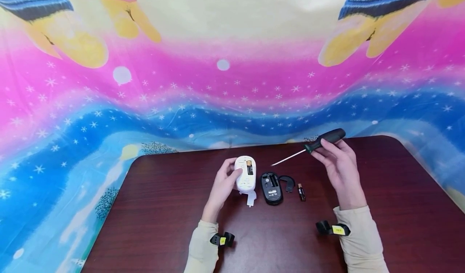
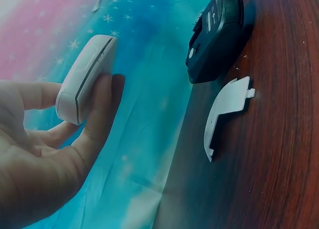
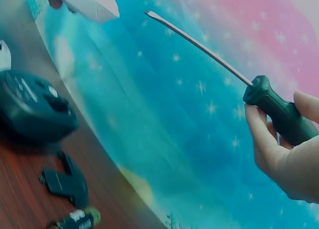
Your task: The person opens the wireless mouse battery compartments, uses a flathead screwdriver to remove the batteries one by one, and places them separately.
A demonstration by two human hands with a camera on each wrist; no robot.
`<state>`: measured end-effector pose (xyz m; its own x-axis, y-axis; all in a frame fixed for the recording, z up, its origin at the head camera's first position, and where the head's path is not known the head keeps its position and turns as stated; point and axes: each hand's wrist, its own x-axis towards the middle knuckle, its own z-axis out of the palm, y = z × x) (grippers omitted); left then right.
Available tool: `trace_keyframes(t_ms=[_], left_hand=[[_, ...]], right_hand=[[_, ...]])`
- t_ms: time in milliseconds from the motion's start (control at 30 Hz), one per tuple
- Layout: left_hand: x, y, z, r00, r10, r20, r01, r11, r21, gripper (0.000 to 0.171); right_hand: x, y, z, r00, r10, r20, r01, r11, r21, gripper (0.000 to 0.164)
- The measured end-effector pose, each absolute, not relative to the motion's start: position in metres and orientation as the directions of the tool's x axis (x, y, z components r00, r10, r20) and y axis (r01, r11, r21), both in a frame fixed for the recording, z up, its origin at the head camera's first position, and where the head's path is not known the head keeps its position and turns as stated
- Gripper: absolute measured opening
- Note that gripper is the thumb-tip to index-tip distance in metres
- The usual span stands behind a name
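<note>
My left hand [image 1: 224, 186] grips a white computer mouse [image 1: 246, 184] by its sides, raised above the table with its underside facing me. A battery [image 1: 249, 167] sits in the mouse's uncovered compartment. In my right hand [image 1: 341, 170] is a flat-blade screwdriver [image 3: 281, 109], held by its dark green handle, its shaft pointing left toward the white mouse. The tip is apart from the mouse. Between the hands a black mouse [image 1: 272, 194] lies underside up, its battery slot bare. A white battery cover [image 2: 227, 102] lies on the table below the white mouse.
Right of the black mouse lie its black battery cover [image 1: 288, 183] and a loose battery [image 1: 301, 192]. The dark red wooden table [image 1: 152, 224] ends at the back against a printed cloth [image 1: 218, 115]. Black bands with yellow labels circle both sleeves.
</note>
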<state>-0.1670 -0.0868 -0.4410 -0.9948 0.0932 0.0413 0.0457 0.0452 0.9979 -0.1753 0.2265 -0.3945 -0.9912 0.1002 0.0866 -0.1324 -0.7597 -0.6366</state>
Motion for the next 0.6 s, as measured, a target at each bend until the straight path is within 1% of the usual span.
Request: trace_keyframes(t_ms=[267,433,600], left_hand=[[-0.166,-0.083,-0.44,-0.994,0.107,0.039,0.043,0.038,0.998,0.036],[-0.164,-0.083,-0.44,-0.993,0.105,0.049,0.055,0.053,0.997,0.036],[-0.164,-0.083,-0.441,-0.991,0.124,0.046,0.051,0.036,0.998,0.037]], right_hand=[[-0.166,0.198,-0.381,-0.978,0.129,0.162,-0.206,-0.707,-0.677,0.03],[-0.162,0.183,-0.375,-0.969,0.184,0.167,-0.247,-0.633,-0.733,0.037],[-0.162,0.17,-0.372,-0.958,0.241,0.157,-0.264,-0.524,-0.809,0.037]])
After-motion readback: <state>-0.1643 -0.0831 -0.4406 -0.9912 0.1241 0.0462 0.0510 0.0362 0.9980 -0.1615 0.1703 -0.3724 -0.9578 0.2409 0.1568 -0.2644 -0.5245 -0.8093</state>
